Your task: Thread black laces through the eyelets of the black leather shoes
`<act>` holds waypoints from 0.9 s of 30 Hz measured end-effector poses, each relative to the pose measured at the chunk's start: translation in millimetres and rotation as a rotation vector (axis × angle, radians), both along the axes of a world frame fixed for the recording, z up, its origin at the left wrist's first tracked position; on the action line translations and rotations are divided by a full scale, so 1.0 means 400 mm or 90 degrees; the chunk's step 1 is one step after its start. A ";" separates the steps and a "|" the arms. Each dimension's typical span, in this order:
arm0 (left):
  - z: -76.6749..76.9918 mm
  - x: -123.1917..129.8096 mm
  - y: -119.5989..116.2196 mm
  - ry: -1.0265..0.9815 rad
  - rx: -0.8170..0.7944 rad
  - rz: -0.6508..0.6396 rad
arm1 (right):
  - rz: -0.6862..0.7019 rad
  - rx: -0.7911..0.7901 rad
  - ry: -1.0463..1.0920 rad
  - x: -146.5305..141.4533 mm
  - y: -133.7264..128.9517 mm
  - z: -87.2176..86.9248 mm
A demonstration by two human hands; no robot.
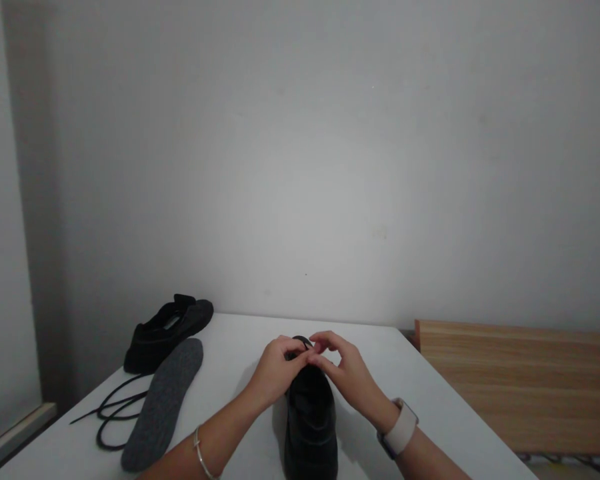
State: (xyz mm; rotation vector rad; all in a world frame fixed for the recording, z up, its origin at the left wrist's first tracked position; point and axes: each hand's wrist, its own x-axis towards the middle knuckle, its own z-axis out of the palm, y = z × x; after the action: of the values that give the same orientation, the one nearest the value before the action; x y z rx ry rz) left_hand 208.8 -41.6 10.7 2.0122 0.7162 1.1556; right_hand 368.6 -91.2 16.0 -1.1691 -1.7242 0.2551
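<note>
A black shoe (311, 427) stands on the white table in front of me, its heel toward me and its toe pointing at the wall. Over the front of its opening, my left hand (279, 367) is closed on the shoe's upper, thumb stretched across toward the right fingers. From the other side, my right hand (347, 373) pinches with thumb and fingertips at the same spot. A thin dark strand, seemingly a shoelace (306, 345), shows between the two hands. The fingertips cover most of the eyelet area.
On the left of the white table (235, 333) lie a second black shoe (167, 333), a grey insole (166, 403) and a loose black shoelace (113, 418). A wall rises behind the table. Right of it is a wooden panel (520, 387).
</note>
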 end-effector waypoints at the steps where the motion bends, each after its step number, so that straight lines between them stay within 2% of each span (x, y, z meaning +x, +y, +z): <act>1: -0.002 0.000 0.000 0.001 0.010 0.022 | 0.000 -0.009 -0.005 0.005 -0.002 -0.004; 3: -0.005 -0.001 0.000 0.008 0.018 0.044 | -0.022 0.005 -0.039 0.015 -0.010 -0.011; 6: -0.007 0.000 -0.003 0.030 0.022 0.033 | -0.063 0.054 -0.129 0.023 -0.026 -0.014; 10: 0.001 0.001 -0.008 0.027 -0.019 0.027 | -0.035 0.085 -0.250 0.024 -0.049 -0.013; 14: 0.002 0.003 -0.008 0.034 -0.061 -0.006 | -0.014 0.073 -0.298 0.029 -0.061 -0.009; 17: -0.002 0.006 -0.013 0.052 0.012 0.056 | 0.000 0.060 -0.279 0.032 -0.057 -0.009; 19: -0.001 0.008 -0.021 0.074 0.097 0.098 | 0.014 0.056 -0.212 0.032 -0.045 -0.013; 23: 0.010 0.010 -0.040 0.133 0.258 0.106 | 0.047 0.013 -0.068 0.026 -0.012 -0.025; 27: 0.008 0.014 -0.036 0.176 0.367 0.123 | 0.064 -0.009 -0.026 0.013 0.010 -0.022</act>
State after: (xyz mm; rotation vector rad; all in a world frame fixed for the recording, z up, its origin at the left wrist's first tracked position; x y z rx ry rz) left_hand 214.5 -56.2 14.0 2.6711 0.7884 1.3166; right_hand 374.0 -87.4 7.2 -1.1059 -1.8223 0.3077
